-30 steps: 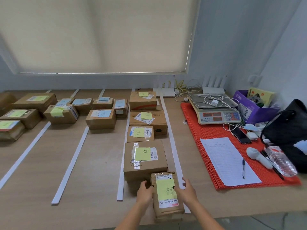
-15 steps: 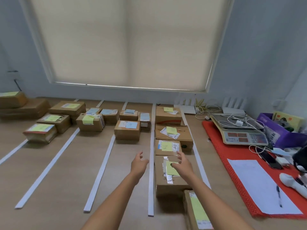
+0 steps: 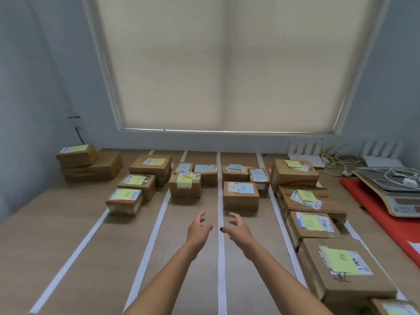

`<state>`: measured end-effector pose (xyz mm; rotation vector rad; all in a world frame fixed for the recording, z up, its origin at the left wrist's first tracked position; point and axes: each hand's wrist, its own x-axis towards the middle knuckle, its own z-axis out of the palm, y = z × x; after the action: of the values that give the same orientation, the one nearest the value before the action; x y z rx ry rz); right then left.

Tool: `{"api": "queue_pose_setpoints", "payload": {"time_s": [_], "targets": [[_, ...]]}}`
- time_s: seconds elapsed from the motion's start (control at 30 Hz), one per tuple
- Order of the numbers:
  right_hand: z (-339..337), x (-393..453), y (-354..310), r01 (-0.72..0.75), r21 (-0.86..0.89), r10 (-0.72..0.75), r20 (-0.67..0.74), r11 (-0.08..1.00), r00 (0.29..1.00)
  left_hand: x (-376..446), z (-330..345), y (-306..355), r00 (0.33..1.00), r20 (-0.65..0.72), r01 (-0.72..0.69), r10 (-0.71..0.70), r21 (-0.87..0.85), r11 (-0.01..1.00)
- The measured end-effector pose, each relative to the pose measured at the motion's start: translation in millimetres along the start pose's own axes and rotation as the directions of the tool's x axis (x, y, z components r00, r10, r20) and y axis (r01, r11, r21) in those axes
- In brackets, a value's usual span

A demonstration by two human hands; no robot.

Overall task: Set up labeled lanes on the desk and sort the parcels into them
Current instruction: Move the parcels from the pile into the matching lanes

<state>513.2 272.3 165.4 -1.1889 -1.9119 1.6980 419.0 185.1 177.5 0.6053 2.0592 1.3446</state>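
White tape strips (image 3: 221,246) divide the wooden desk (image 3: 41,235) into lanes. Cardboard parcels with yellow or blue sticky notes stand in them. My left hand (image 3: 198,228) and my right hand (image 3: 237,229) reach forward over the middle of the desk, either side of a tape strip, fingers loosely spread and holding nothing. Just beyond my right hand sits a parcel with a blue note (image 3: 241,195). A parcel with a yellow note (image 3: 185,185) stands beyond my left hand. The right lane holds a row of yellow-note parcels (image 3: 345,267).
A stack of parcels (image 3: 91,164) sits at the far left by the wall. A weighing scale (image 3: 395,192) with cables stands on a red mat (image 3: 386,223) at the right. White routers (image 3: 306,159) lie along the back under the window blind.
Both hands let go of the nearest parcel in the right lane and swung left and forward over the middle lanes. My view turned left and up.
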Motion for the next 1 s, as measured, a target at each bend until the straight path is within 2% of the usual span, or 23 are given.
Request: {"api": "queue_pose_setpoints", "payload": {"time_s": [0.13,0.33,0.5,0.7,0.9,1.0], "targets": [[30,28,-18,0.01,0.0,-0.01,-0.005,1.0,1.0,26,-33,4,1.0,-0.004,-0.003,0.002,-0.078,0.997],[77,62,-50,0.054,0.032,-0.055,0.013,0.998,0.998,63,-83,-1,1.0,0.006,-0.024,0.025,-0.077,0.997],[124,87,-59,0.067,0.022,-0.067,-0.026,0.997,0.997,100,-128,-20,0.999,0.016,-0.027,0.029,-0.099,0.995],[221,121,-63,0.038,0.042,-0.034,-0.084,0.998,0.996,158,-206,-54,0.997,0.045,-0.065,0.071,-0.106,0.992],[333,141,-100,0.028,0.146,0.001,-0.195,0.989,0.981,200,-307,-83,0.983,0.171,-0.054,0.063,-0.058,0.997],[385,143,-116,0.001,0.178,0.035,-0.2,0.984,0.979,215,-358,-93,0.978,0.201,-0.045,0.058,-0.067,0.997]]}}
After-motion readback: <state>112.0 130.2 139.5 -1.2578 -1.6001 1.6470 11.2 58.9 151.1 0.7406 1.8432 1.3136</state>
